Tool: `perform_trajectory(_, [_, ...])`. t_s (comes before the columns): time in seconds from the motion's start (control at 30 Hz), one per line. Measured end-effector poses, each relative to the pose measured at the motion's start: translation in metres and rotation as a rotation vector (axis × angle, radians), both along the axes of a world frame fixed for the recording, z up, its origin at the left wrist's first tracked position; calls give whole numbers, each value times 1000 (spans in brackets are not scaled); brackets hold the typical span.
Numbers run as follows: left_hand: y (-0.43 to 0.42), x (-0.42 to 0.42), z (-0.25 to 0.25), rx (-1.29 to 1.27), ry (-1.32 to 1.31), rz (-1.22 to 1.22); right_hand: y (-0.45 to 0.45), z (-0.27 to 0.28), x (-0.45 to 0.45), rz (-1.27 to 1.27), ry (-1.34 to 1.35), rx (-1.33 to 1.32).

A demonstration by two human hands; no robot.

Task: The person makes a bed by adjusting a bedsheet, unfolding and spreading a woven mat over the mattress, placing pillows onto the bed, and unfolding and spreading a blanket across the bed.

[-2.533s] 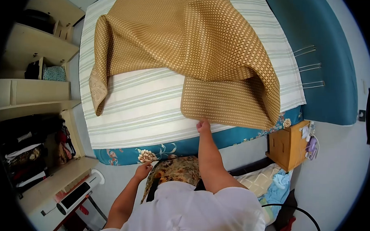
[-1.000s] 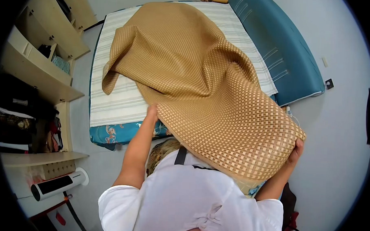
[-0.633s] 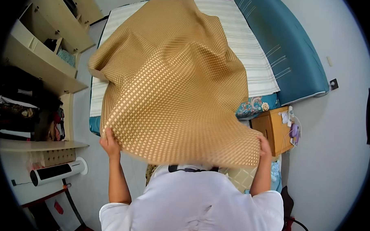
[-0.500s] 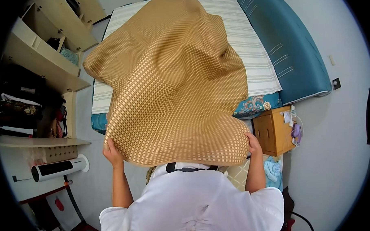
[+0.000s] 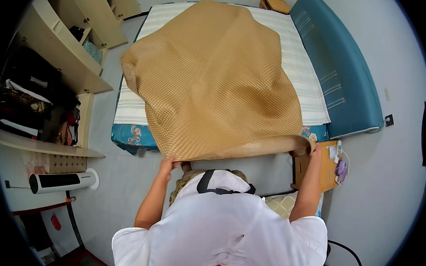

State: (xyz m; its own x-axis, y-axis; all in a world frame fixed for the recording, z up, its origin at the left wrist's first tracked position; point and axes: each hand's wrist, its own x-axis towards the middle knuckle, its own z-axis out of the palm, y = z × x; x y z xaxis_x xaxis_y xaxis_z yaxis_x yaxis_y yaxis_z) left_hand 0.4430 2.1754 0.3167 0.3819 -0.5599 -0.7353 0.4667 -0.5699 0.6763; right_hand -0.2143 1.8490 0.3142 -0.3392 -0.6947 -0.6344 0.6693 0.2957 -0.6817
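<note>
A woven mat (image 5: 215, 81), its checked texture catching a faint sheen, spans the space between the left hand (image 5: 167, 167) and the right hand (image 5: 315, 149); the edge curling beside the right hand shows a smoother face. Beyond both hands lies a matt, striped cloth sheet (image 5: 311, 85) above the printed fabric of the mattress (image 5: 135, 135). Past the right hand, a padded headboard (image 5: 348, 77) has a smooth, leather-like finish, while a nightstand (image 5: 329, 178) just beside that hand appears to be smooth wood. Left of the left hand, an appliance (image 5: 63, 181) combines pale plastic with a glossy dark panel.
</note>
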Motion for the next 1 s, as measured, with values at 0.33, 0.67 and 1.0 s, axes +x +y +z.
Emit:
perform_trajectory(0.33, [-42, 111, 14, -115, -582, -766, -187, 257, 473, 174, 636, -725])
perform_trajectory(0.67, [85, 133, -45, -79, -601, -525, 200, 76, 886, 2246, 536, -1359])
perform_trajectory(1.0, [88, 93, -66, 201, -379, -485, 156, -29, 824, 2564, 763, -1493])
